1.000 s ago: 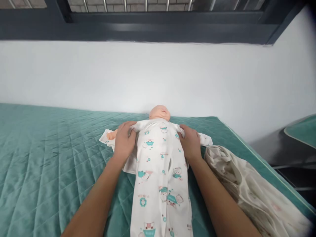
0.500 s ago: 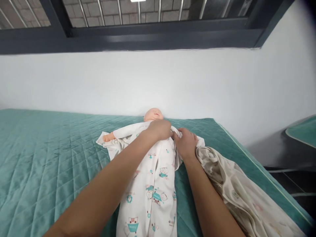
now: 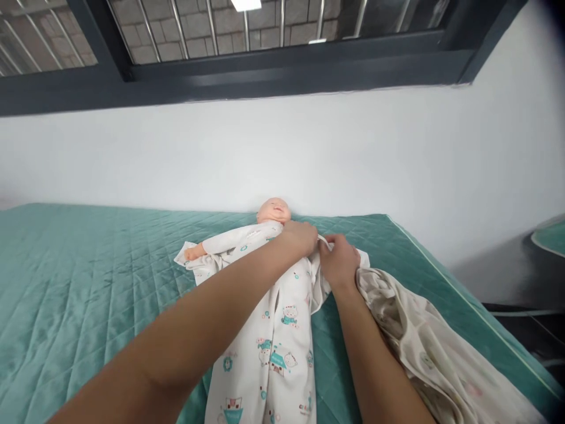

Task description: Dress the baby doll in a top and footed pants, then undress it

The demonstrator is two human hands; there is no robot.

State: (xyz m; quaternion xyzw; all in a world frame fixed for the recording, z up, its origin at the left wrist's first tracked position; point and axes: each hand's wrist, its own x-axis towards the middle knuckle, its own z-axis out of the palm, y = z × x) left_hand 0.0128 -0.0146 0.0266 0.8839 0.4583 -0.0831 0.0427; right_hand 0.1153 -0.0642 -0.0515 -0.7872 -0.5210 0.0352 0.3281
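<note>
A baby doll (image 3: 274, 210) lies on its back with its head toward the wall. White baby clothes (image 3: 289, 330) printed with small animals and houses cover its body and spread out at both sides. One doll hand (image 3: 195, 252) shows at the left, lying over a sleeve of the garment. My left hand (image 3: 301, 237) reaches across the doll's chest, closed on the cloth near its shoulder on the right. Beside it, my right hand (image 3: 339, 259) pinches the edge of the same garment. The doll's arm on that side is hidden by my hands and the cloth.
A crumpled cream cloth (image 3: 424, 335) lies right of my right forearm. Green quilted bedding (image 3: 110, 294) spreads under everything, its piped edge at the right. Behind are a white wall (image 3: 198, 153) and a dark-framed window (image 3: 286, 73) with bars. Another green padded surface (image 3: 549, 238) juts in at far right.
Both hands have shifted slightly to the right along the garment by the doll's shoulder, still gripping the cloth. The camera view has tilted a little.
</note>
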